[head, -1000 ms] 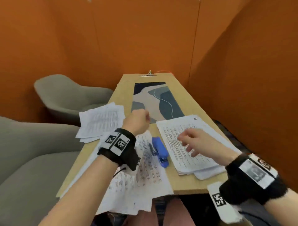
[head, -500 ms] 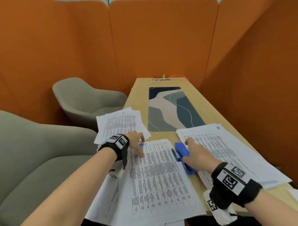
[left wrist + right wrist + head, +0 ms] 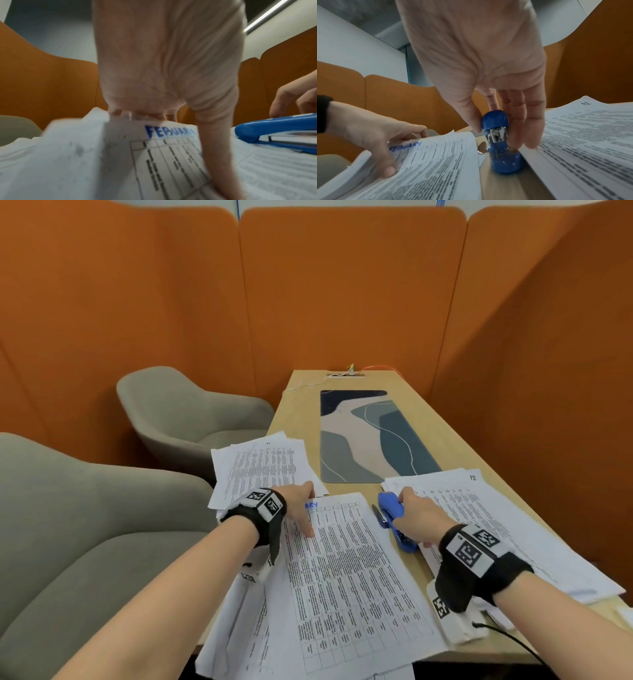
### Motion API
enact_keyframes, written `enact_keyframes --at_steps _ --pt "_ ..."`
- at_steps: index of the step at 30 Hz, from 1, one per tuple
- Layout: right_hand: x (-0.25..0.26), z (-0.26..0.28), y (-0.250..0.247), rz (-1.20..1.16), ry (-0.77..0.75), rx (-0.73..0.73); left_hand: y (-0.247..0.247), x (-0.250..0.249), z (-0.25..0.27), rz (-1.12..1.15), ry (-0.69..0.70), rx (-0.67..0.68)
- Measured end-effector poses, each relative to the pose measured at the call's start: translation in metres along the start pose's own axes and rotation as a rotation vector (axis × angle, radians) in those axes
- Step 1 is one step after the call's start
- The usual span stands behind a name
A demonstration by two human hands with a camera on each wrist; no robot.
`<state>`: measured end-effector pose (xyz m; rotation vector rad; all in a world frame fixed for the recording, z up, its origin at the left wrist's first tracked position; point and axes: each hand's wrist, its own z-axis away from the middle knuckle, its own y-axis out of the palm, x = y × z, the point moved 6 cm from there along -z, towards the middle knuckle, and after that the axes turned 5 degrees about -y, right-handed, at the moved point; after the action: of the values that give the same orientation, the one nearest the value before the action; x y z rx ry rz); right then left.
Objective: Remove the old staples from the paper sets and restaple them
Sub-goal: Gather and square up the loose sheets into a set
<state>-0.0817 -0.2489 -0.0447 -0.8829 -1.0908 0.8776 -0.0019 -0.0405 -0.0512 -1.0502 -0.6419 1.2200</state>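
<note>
The paper set (image 3: pixel 349 577) headed in blue letters lies in front of me on the wooden table (image 3: pixel 421 405). My left hand (image 3: pixel 308 508) pinches its top left corner, thumb on the page and fingers curled behind the edge (image 3: pixel 385 135). In the left wrist view the corner (image 3: pixel 163 155) is lifted slightly under the left hand (image 3: pixel 180 108). The blue stapler (image 3: pixel 390 505) rests on the table just right of the set. My right hand (image 3: pixel 407 508) grips it, thumb on its left side and fingers on its right (image 3: pixel 503 135). The stapler's base (image 3: pixel 503 162) stays on the wood.
A thick paper stack (image 3: pixel 496 525) lies right of the stapler, another stack (image 3: pixel 263 467) at the table's left edge. A patterned desk mat (image 3: pixel 370 440) lies beyond. A small metal tool (image 3: pixel 378 513) sits beside the stapler. Grey chairs (image 3: pixel 191 412) stand left; orange partitions enclose the table.
My left hand came down from a raised fist onto the set's top corner. My right hand moved left from the right stack to the stapler and closed round it.
</note>
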Motion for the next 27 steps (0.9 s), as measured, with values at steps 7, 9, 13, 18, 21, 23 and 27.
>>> enact_keyframes --at_steps 7,9,13,18,21,23,27 --pt "0.011 0.018 -0.021 -0.149 -0.116 -0.174 -0.07 0.004 0.056 -0.02 0.137 -0.257" --pt "0.026 0.029 -0.031 -0.389 -0.214 -0.172 -0.098 0.011 0.076 0.032 0.159 -0.335" --pt "0.053 0.037 -0.037 -0.937 -0.274 -0.027 -0.141 0.011 0.117 0.309 0.295 -0.369" --pt "0.061 0.035 -0.061 -1.234 -0.342 -0.083 -0.169 0.026 0.14 0.259 0.221 -0.918" --pt "0.054 0.033 -0.073 -1.411 -0.351 -0.084 -0.152 0.055 0.144 0.534 0.116 -1.182" --pt "0.055 0.031 -0.077 -1.531 -0.346 -0.066 -0.124 0.065 0.126 0.937 0.136 -0.949" --pt "0.064 0.023 -0.077 -1.631 -0.333 -0.055 -0.086 0.06 0.096 1.235 0.25 -0.701"
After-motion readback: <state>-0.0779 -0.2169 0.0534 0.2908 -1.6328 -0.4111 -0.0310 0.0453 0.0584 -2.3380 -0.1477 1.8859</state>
